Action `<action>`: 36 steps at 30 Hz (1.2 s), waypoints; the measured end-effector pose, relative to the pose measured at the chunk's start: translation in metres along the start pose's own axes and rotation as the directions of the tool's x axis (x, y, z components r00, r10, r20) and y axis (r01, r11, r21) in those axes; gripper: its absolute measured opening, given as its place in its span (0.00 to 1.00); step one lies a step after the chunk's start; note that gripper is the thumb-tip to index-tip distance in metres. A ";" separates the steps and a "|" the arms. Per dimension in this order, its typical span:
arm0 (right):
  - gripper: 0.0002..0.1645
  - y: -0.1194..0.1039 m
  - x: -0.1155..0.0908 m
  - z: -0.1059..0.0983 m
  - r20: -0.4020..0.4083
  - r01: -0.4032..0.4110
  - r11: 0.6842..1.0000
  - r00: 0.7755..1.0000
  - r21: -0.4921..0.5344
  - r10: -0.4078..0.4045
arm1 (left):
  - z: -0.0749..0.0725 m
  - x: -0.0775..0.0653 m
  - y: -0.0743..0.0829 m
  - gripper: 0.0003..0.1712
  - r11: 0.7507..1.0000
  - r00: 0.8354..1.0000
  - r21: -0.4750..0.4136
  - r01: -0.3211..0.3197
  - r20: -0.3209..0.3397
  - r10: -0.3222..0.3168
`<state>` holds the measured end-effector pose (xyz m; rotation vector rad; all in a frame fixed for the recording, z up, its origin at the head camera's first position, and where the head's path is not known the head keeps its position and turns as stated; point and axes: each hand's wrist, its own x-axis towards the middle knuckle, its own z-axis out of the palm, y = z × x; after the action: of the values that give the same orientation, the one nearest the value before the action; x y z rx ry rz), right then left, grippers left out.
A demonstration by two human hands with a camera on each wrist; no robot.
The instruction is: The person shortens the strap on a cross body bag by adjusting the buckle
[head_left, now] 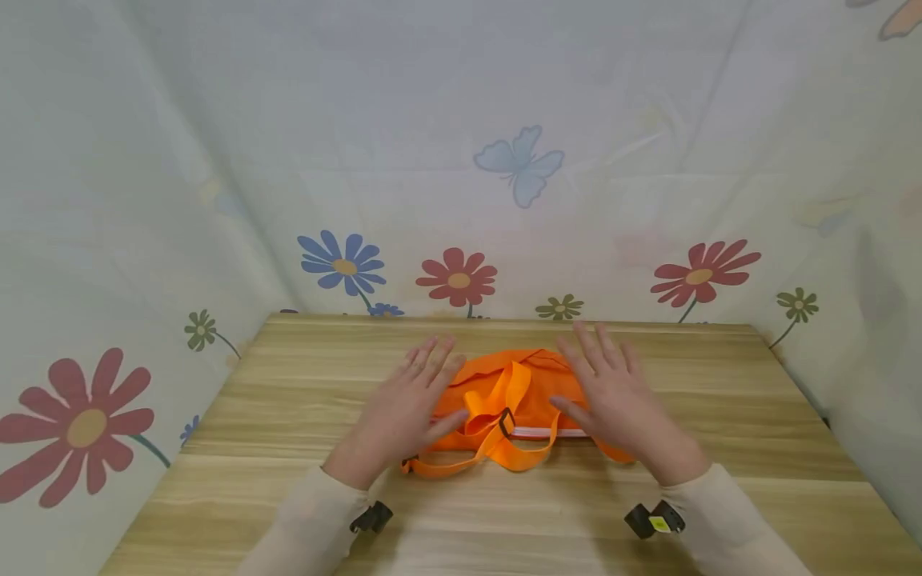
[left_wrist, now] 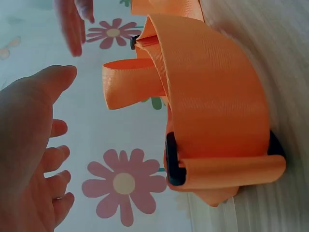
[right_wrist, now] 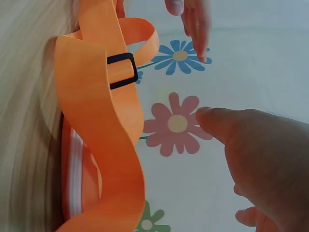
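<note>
An orange fabric bag with orange webbing straps and a white zipper lies flat on the wooden table. One strap runs through a black buckle, seen large in the right wrist view. My left hand hovers over the bag's left end, fingers spread and straight. Over its right end is my right hand, palm down with the fingers extended. Both wrist views show a gap between each hand and the straps, and neither hand holds anything. The bag's ends are partly hidden beneath the hands in the head view.
The wooden table reaches back to a pale cloth backdrop printed with flowers and butterflies. The same cloth hangs along the left and right sides. A small black device is worn at the left wrist, another at the right.
</note>
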<state>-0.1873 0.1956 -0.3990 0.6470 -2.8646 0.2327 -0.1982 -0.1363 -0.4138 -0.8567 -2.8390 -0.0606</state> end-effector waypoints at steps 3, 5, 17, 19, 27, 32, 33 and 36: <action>0.51 -0.001 0.002 0.006 -0.015 0.028 0.999 0.999 -0.015 -0.029 | 0.002 0.001 0.003 0.46 1.000 1.000 -0.016 -0.010 -0.013 0.010; 0.48 -0.001 0.003 0.011 -0.030 0.054 0.998 0.998 -0.019 -0.054 | 0.003 0.001 0.006 0.44 1.000 0.999 -0.010 -0.018 -0.031 0.018; 0.33 -0.008 0.014 0.034 -0.141 0.185 0.983 0.973 0.021 -0.180 | 0.018 0.003 0.016 0.24 0.990 0.944 0.028 -0.137 -0.298 0.139; 0.33 -0.009 0.016 0.038 -0.140 0.208 0.978 0.969 0.019 -0.204 | 0.020 0.004 0.018 0.23 0.985 0.936 0.028 -0.168 -0.309 0.168; 0.33 -0.011 0.023 0.051 -0.136 0.303 0.953 0.944 -0.011 -0.302 | 0.023 0.008 0.026 0.19 0.926 0.857 0.029 -0.375 -0.371 0.359; 0.34 -0.014 0.024 0.056 -0.137 0.344 0.938 0.932 0.039 -0.336 | 0.030 0.008 0.032 0.19 0.876 0.822 0.001 -0.481 -0.347 0.452; 0.35 -0.015 0.024 0.056 -0.139 0.352 0.935 0.929 0.043 -0.344 | 0.032 0.008 0.033 0.20 0.877 0.828 -0.003 -0.480 -0.331 0.452; 0.34 -0.016 0.025 0.060 -0.154 0.380 0.924 0.916 0.042 -0.370 | 0.034 0.008 0.036 0.20 0.892 0.858 -0.010 -0.451 -0.279 0.431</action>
<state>-0.2119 0.1589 -0.4494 1.1271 -2.5395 0.3068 -0.1902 -0.0984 -0.4464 -1.3802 -2.3374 -0.2071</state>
